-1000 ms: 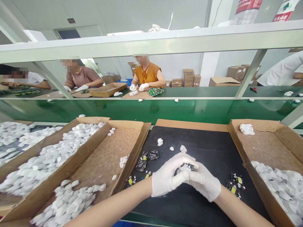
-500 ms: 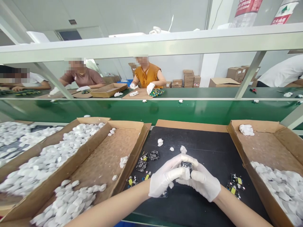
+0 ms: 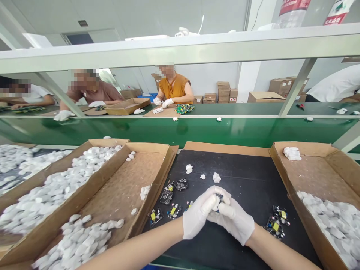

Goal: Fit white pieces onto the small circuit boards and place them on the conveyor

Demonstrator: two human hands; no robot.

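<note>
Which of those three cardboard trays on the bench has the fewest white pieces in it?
The middle tray, just left of the black mat. Most of its brown floor is bare, with white pieces mainly at its near end. The far-left tray is heaped full; the right tray holds a large pile.

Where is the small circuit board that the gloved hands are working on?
In the head view, the small circuit board sits centre frame above the black mat, pinched between the left hand and right hand.

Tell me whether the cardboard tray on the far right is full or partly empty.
Partly empty: the right tray shows bare cardboard across its middle, with white pieces heaped at its near end.
</note>
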